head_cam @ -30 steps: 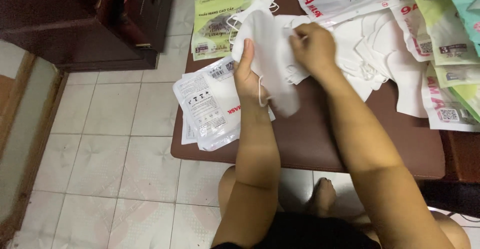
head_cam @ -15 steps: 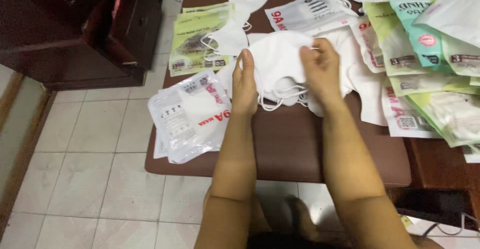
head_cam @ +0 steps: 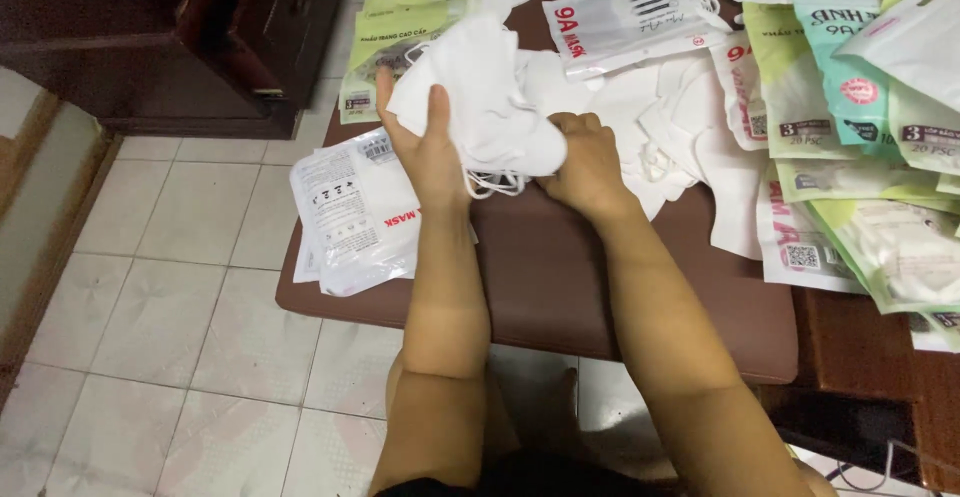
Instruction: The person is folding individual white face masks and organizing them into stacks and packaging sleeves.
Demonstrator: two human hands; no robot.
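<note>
From the head view I see my left hand (head_cam: 428, 152) wrapped around a bunched stack of white face masks (head_cam: 490, 107), its fingers (head_cam: 385, 107) curled up the far side and the thumb pressed across the front, so the hold is closed firmly on the bundle. My right hand (head_cam: 588, 165) meets the same stack from the other side; its fingers are curled in against the lower edge of the masks, knuckles up, gripping or at least pinching them, though I cannot see the fingertips themselves. The bundle sits lifted just above the brown worktop (head_cam: 560, 277), near its left half. My worry is the loose ear loops (head_cam: 495, 182) dangling beneath the stack: they could snag on the other white masks (head_cam: 680, 127) spread beside it and drag them along. The stack is also uneven, so a slack grip might let the inner masks slide out onto the white pouch (head_cam: 355, 217) overhanging the worktop's edge, or onto the tiled floor (head_cam: 180, 317). Both forearms reach straight forward, nearly parallel, wrists bent slightly inward toward each other.
</note>
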